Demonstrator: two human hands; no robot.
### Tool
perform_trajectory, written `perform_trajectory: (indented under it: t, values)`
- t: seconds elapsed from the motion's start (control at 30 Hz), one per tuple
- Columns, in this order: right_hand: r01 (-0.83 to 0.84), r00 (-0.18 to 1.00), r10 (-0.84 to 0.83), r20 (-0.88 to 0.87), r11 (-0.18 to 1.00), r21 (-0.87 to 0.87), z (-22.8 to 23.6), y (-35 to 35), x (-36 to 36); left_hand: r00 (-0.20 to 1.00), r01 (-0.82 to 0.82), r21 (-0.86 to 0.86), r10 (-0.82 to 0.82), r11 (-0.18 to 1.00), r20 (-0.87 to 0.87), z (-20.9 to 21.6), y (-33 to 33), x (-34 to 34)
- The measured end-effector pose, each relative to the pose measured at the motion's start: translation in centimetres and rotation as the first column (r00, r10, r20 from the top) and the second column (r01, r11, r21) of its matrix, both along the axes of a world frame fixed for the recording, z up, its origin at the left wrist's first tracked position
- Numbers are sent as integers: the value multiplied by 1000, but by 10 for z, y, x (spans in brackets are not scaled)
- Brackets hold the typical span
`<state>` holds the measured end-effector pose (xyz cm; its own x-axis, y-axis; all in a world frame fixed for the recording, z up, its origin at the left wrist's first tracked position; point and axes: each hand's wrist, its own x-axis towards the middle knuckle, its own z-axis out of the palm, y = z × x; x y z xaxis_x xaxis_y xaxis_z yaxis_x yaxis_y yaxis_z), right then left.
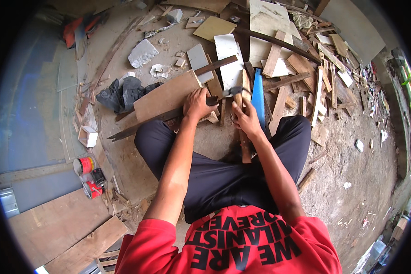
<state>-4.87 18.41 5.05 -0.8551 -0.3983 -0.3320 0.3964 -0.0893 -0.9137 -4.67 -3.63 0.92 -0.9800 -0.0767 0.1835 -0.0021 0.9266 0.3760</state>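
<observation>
— While the hammer [235, 93] is sitting low over the wood strips [217, 112] on the floor [351, 173] between the knees, what is the right hand [246, 119] doing?

— It is gripping the wooden handle close up under the metal head, fingers closed round it. The head is pointing left, toward the other hand.

— And the left hand [197, 104]?

— It is pressing down on the strips at the near edge of the brown board [166, 97], fingers curled over the wood. Whether it is pinching a nail I cannot tell; its fingers are hiding that spot.

— How would you be doing this well?

— I would be holding the wood flat and steady, keeping the left fingers clear of the head, and working in short, controlled moves, since the grip is so near the head.

— What is lying around them?

— A long dark slat [141, 124] is running out under the board, a blue strip [258, 96] is lying just beside the right hand, a dark cloth [123, 93] is bunched to the left, paint tins [89, 176] are standing farther off, and offcuts [315, 77] are littering the floor beyond.
</observation>
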Motion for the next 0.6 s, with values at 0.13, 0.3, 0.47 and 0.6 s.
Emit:
perform_trajectory:
  t: [0.13,0.3,0.47,0.6]
  values:
    - [447,798,-323,-508,884,140,-52,-18,-16,998,-14,14,13,1000,54,5,11,-4]
    - [50,941,90,-326,916,397,-27,-9,-18,997,-13,4,12,1000,78,3,0,1]
    - [250,881,-84,-466,919,306,-42,-9,-4,1000,5,18,-6,1000,27,7,8,-3]
    - [105,851,130,-508,907,408,-28,-8,-9,1000,22,-16,-23,1000,-19,2,0,-1]
